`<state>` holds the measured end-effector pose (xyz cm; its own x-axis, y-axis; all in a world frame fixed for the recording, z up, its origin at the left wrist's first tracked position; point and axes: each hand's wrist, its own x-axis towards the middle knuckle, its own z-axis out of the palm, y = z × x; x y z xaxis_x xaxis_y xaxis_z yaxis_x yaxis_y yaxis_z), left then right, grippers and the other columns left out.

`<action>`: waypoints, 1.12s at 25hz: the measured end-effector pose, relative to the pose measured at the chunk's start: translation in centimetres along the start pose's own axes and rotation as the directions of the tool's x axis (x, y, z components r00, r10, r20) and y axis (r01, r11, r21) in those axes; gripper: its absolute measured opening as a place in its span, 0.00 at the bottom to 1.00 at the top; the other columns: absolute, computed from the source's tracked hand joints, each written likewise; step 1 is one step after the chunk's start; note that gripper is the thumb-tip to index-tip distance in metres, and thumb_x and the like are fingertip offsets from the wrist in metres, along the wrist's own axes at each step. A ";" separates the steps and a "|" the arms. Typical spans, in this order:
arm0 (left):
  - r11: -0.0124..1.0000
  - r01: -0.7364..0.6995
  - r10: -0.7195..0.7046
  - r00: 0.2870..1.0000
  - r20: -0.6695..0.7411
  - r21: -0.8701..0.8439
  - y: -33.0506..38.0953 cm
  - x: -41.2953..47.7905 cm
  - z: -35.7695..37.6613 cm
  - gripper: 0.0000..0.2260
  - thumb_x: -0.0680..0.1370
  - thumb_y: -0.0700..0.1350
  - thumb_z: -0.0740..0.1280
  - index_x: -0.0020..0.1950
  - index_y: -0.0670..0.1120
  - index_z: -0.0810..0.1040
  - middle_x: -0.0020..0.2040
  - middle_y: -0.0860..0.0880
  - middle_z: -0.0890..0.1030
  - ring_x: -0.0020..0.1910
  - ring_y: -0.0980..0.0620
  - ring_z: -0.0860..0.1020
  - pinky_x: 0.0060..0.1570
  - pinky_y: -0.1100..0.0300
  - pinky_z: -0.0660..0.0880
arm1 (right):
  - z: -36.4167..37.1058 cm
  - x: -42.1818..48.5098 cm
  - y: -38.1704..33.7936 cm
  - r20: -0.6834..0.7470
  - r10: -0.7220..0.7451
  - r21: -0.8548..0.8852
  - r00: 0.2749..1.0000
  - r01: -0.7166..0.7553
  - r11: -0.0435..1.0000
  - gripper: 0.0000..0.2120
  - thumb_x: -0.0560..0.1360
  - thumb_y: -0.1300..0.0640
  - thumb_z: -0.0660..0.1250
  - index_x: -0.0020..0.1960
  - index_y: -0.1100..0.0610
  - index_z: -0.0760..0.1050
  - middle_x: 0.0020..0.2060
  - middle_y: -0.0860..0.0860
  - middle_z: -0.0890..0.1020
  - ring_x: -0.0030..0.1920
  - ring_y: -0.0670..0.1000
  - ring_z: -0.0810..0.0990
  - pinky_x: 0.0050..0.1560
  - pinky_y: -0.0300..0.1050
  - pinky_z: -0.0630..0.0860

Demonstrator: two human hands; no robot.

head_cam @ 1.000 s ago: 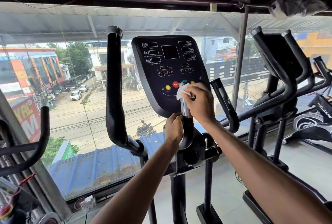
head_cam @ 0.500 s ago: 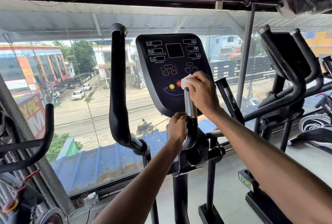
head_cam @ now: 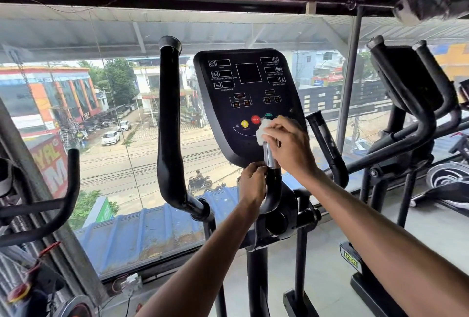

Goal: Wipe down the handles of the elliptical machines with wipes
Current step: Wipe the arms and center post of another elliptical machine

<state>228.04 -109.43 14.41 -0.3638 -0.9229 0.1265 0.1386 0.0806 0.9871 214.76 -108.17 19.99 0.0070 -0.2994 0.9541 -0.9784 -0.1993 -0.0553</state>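
Now the right hand (head_cam: 289,146) pinches the white wipe (head_cam: 261,131) around the top of the short handle (head_cam: 269,156), having slid back down a little from the tip, where it sat half a second ago. Just below that grip bare metal shows, and under it the left hand (head_cam: 252,186) curls round the same handle, steadying it. The tip looks done; the stroke should carry on downward, then to the twin handle (head_cam: 327,144) right of the grip.
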 end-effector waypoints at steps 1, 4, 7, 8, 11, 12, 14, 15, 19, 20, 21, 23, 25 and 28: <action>1.000 0.002 -0.002 1.000 0.000 -0.002 0.0 0.0 0.0 0.09 0.73 0.46 0.63 0.46 0.52 0.83 0.42 0.50 0.83 0.41 0.50 0.79 0.37 0.59 0.71 | 0.1 -0.5 -0.2 0.005 -0.020 -0.005 1.000 0.020 1.000 0.06 0.74 0.65 0.75 0.51 0.61 0.86 0.50 0.55 0.83 0.49 0.57 0.81 0.54 0.45 0.77; 1.000 0.014 -0.014 1.000 0.005 -0.009 -0.1 -0.3 0.0 0.11 0.80 0.40 0.62 0.46 0.51 0.82 0.41 0.49 0.80 0.40 0.50 0.76 0.33 0.61 0.69 | -0.3 -1.2 -0.5 -0.049 0.139 0.048 0.989 -0.137 0.989 0.07 0.75 0.65 0.75 0.54 0.62 0.86 0.50 0.55 0.84 0.49 0.56 0.83 0.53 0.40 0.76; 1.000 0.010 -0.010 1.000 0.016 0.003 -0.4 -0.3 -0.3 0.11 0.80 0.41 0.62 0.47 0.50 0.83 0.42 0.48 0.81 0.42 0.49 0.77 0.35 0.61 0.70 | -0.4 -2.3 -0.4 -0.045 0.120 0.074 0.992 -0.117 0.990 0.07 0.76 0.64 0.75 0.53 0.62 0.86 0.50 0.55 0.83 0.48 0.55 0.83 0.51 0.47 0.80; 1.000 0.010 -0.010 1.000 0.021 0.007 -0.4 -0.5 -0.4 0.11 0.80 0.41 0.62 0.47 0.50 0.83 0.42 0.47 0.81 0.42 0.49 0.77 0.35 0.60 0.70 | -0.6 -2.4 -0.5 -0.058 0.155 0.093 0.986 -0.149 0.984 0.07 0.76 0.63 0.76 0.53 0.62 0.86 0.50 0.54 0.84 0.47 0.54 0.84 0.48 0.48 0.81; 1.000 0.010 -0.010 1.000 0.015 0.013 -0.2 -0.8 -0.5 0.12 0.81 0.39 0.62 0.46 0.49 0.83 0.42 0.46 0.80 0.41 0.49 0.76 0.35 0.60 0.69 | -0.6 -3.5 -0.8 -0.052 0.161 0.111 0.986 -0.155 0.982 0.07 0.76 0.63 0.76 0.54 0.62 0.86 0.50 0.54 0.84 0.48 0.54 0.84 0.48 0.50 0.82; 1.000 0.006 -0.006 1.000 0.018 0.010 -0.1 -0.9 -0.5 0.12 0.81 0.39 0.62 0.46 0.49 0.83 0.42 0.46 0.80 0.41 0.49 0.76 0.34 0.61 0.69 | -0.6 -3.9 -0.9 -0.031 0.139 0.112 0.990 -0.135 0.984 0.07 0.76 0.63 0.76 0.54 0.61 0.86 0.51 0.54 0.83 0.49 0.54 0.84 0.49 0.50 0.82; 1.000 0.014 -0.014 1.000 0.018 -0.009 0.0 -1.2 -0.5 0.12 0.81 0.37 0.62 0.46 0.48 0.83 0.42 0.46 0.80 0.41 0.49 0.75 0.34 0.61 0.69 | -0.7 -3.6 -1.0 -0.028 0.208 0.130 0.978 -0.203 0.971 0.05 0.77 0.61 0.75 0.52 0.60 0.85 0.50 0.52 0.83 0.48 0.53 0.83 0.48 0.51 0.82; 0.999 0.025 -0.025 1.000 0.016 -0.019 0.0 -1.4 -0.5 0.12 0.81 0.36 0.61 0.46 0.48 0.83 0.41 0.45 0.79 0.41 0.48 0.74 0.34 0.61 0.69 | -0.9 -3.6 -1.0 -0.042 0.249 0.129 0.968 -0.242 0.962 0.04 0.77 0.61 0.74 0.51 0.60 0.85 0.50 0.52 0.83 0.47 0.53 0.83 0.47 0.52 0.82; 0.999 0.018 -0.017 0.999 0.026 -0.037 0.1 -2.0 -0.7 0.15 0.80 0.34 0.60 0.43 0.47 0.83 0.38 0.46 0.78 0.39 0.48 0.74 0.36 0.59 0.69 | -0.8 -5.8 -2.4 -0.039 0.200 0.082 0.979 -0.196 0.977 0.03 0.76 0.64 0.73 0.50 0.60 0.82 0.51 0.52 0.82 0.49 0.54 0.82 0.50 0.48 0.80; 0.999 0.014 -0.014 1.000 0.025 -0.032 0.2 -2.3 -0.7 0.15 0.80 0.33 0.59 0.43 0.46 0.83 0.38 0.46 0.79 0.38 0.49 0.74 0.35 0.60 0.69 | -1.0 -6.4 -2.8 -0.051 0.243 0.091 0.969 -0.238 0.967 0.02 0.77 0.63 0.73 0.50 0.60 0.82 0.51 0.52 0.82 0.49 0.54 0.82 0.49 0.48 0.80; 1.000 0.010 -0.009 1.000 0.023 -0.023 0.2 -2.5 -0.7 0.15 0.80 0.33 0.59 0.43 0.45 0.82 0.38 0.46 0.79 0.37 0.50 0.74 0.34 0.62 0.69 | -1.0 -7.1 -3.1 -0.062 0.273 0.100 0.960 -0.266 0.959 0.02 0.77 0.63 0.73 0.49 0.60 0.82 0.51 0.52 0.82 0.49 0.53 0.82 0.49 0.47 0.79; 1.000 -0.002 0.002 1.000 0.029 -0.019 0.3 -2.9 -0.8 0.13 0.79 0.33 0.58 0.43 0.43 0.80 0.38 0.45 0.78 0.34 0.52 0.74 0.31 0.66 0.69 | -1.0 -8.7 -3.8 -0.058 0.273 0.116 0.960 -0.265 0.957 0.02 0.77 0.63 0.73 0.50 0.60 0.82 0.52 0.52 0.82 0.51 0.53 0.81 0.52 0.43 0.77; 0.998 0.014 -0.013 1.000 0.024 -0.058 0.5 -3.2 -0.8 0.15 0.78 0.32 0.57 0.41 0.44 0.80 0.36 0.47 0.80 0.32 0.54 0.76 0.30 0.67 0.72 | -1.5 -10.1 -4.7 -0.068 0.327 0.156 0.943 -0.313 0.937 0.03 0.78 0.62 0.74 0.48 0.60 0.80 0.50 0.52 0.81 0.50 0.53 0.81 0.51 0.43 0.77; 0.995 0.057 -0.056 0.998 0.016 -0.085 0.7 -3.3 -0.8 0.15 0.79 0.34 0.57 0.46 0.42 0.84 0.37 0.47 0.83 0.32 0.55 0.80 0.31 0.67 0.75 | -1.6 -11.6 -5.8 -0.082 0.338 0.123 0.937 -0.327 0.937 0.06 0.77 0.60 0.75 0.47 0.60 0.78 0.49 0.51 0.80 0.49 0.52 0.80 0.49 0.36 0.72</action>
<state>230.13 -106.60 14.62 -0.3857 -0.9198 0.0724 0.1955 -0.0047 0.9807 220.02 -102.05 9.73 -0.3413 -0.2713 0.8999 -0.8935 -0.2034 -0.4003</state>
